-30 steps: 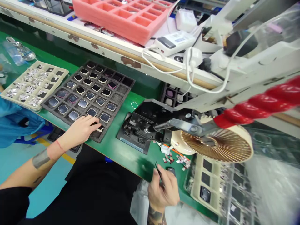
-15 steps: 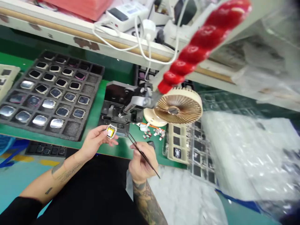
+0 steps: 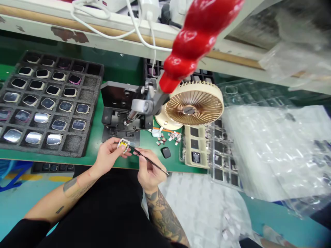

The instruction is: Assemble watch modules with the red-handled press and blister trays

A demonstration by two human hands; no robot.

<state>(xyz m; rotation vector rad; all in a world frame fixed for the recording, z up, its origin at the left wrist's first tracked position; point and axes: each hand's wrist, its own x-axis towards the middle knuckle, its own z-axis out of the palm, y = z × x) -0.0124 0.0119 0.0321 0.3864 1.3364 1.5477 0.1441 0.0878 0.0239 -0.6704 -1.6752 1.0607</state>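
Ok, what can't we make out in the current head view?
All in the head view:
Tips of the tweezers in the right hand: too small to tell contact with the watch piece.
Watch piece's far side: turned away, towards the left hand.
Foam tray: cut off by the left edge.
Rear tray: partly hidden by the red handle and fan.

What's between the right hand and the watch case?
Head view: front part of the dark tweezers, held by the right hand; left fingertips show just below. Watch case contact unclear.
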